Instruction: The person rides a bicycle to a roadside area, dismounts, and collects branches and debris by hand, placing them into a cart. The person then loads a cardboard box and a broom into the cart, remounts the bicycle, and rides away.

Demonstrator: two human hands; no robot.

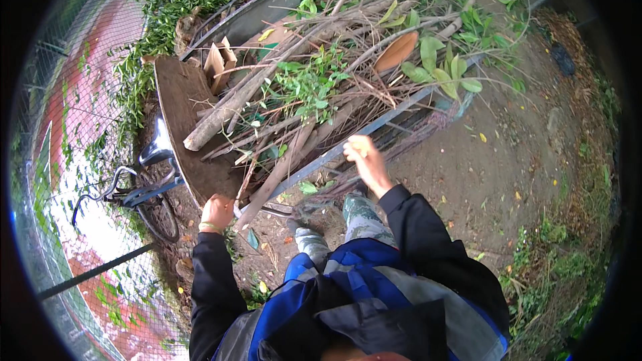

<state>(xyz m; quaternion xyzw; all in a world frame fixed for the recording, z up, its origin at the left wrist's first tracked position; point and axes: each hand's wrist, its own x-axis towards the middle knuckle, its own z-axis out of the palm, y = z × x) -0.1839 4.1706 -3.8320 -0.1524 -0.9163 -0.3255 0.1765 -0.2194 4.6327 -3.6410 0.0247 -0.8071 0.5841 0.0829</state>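
Before me stands a cargo tricycle's load bed, its near side edged by a blue-grey metal rail [328,154]. Cut branches [261,95] and leafy twigs [313,87] fill it in a tangled heap. My left hand [216,214] is curled at the lower end of a brown wooden board [185,120] across the bed's front. Its fingertips are hidden, so its hold is unclear. My right hand [366,158] is over the near rail with fingers bent, slightly blurred; whether it grips anything is not visible. A thick bare branch [271,180] slopes past the rail near my left hand.
The tricycle's saddle [158,145] and handlebar [108,190] are left of the board. Beyond them runs a wire mesh fence [75,125] with leafy plants along it. Tangled netting [421,128] hangs along the near side, above the dirt ground [481,170]. A cardboard piece [218,65] lies in the bed.
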